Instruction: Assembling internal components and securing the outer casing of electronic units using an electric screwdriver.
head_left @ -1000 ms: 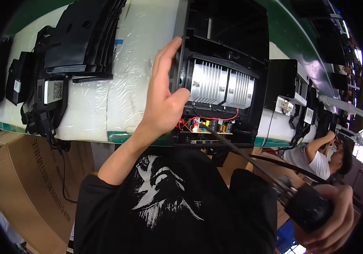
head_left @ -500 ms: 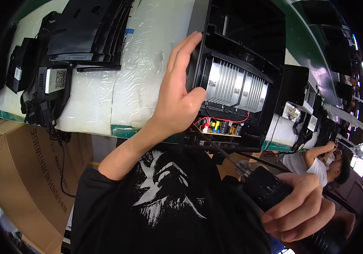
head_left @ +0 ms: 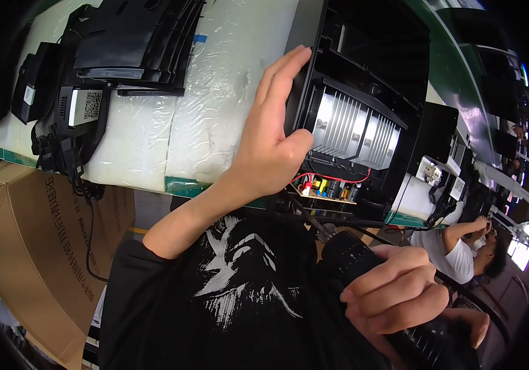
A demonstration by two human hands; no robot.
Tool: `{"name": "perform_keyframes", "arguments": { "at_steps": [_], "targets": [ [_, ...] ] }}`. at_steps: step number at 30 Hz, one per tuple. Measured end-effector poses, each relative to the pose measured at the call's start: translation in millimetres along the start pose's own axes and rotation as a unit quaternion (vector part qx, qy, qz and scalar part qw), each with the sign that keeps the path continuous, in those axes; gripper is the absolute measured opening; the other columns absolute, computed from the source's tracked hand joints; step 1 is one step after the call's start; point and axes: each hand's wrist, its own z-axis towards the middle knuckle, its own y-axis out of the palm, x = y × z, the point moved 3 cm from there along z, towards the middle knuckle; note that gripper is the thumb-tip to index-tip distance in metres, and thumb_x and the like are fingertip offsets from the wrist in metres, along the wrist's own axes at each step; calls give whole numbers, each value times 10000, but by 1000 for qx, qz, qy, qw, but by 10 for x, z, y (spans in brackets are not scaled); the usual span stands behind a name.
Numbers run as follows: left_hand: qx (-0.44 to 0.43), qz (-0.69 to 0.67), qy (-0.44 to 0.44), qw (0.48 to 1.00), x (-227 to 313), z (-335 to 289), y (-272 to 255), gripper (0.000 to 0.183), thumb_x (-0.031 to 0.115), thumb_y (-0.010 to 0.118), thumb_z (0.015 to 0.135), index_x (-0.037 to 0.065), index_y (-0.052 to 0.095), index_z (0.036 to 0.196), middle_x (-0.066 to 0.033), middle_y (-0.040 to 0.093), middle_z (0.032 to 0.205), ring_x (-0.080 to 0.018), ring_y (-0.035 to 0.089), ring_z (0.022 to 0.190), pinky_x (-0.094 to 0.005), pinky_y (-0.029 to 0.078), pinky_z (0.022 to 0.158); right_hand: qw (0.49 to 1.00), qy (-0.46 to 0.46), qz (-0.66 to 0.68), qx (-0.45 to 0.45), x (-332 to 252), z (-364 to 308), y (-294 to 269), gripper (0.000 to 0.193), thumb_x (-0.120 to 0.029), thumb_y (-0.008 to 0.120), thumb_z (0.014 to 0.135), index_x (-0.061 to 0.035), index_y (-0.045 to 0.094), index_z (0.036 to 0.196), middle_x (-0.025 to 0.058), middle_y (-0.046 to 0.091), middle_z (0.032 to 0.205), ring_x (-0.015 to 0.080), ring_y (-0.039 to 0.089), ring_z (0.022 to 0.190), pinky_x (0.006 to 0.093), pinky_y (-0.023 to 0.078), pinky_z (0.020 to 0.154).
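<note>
A black plastic housing (head_left: 372, 77) lies on the padded bench, with a finned metal heat sink (head_left: 354, 131) inside it. At its near end sits a small circuit board (head_left: 332, 191) with colourful components and a red wire. My left hand (head_left: 270, 145) rests along the housing's left side, fingers stretched out and thumb over the edge. Closed around a black power screwdriver (head_left: 352, 258) is my right hand (head_left: 400, 293), in front of my body at the lower right. Its long shaft points up and left at the housing's near side; where the tip meets it is hidden.
Stacked black plastic covers (head_left: 122, 43) lie at the back left, beside black parts with a cable and a labelled module (head_left: 84, 108). A cardboard box (head_left: 48, 246) stands below the bench on the left. At the right are more black units (head_left: 437, 132) and a person (head_left: 458, 250).
My right hand has brought the screwdriver left and slightly up, closer to the housing's near side. My left hand keeps its place against the housing, while the whole view has shifted a little.
</note>
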Motion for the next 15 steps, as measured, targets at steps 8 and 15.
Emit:
{"name": "perform_keyframes", "arguments": {
  "at_steps": [8,15],
  "targets": [
    [13,1,23,1000,7,36,0,739,-77,401,615,-19,336,1348,-199,322,1393,-332,289,1326,-359,204,1101,998,5,-44,-46,12,37,53,104,-52,605,795,-70,588,694,73,648,671,200,651,612,203,395,538],
    [83,-37,50,995,125,9,42,705,-141,378,576,-14,463,1265,-175,411,1339,-292,356,1293,-342,236,1091,987,-125,85,-55,164,114,218,359,-208,422,912,34,601,715,160,605,613,244,608,517,289,499,482]
  ]
}}
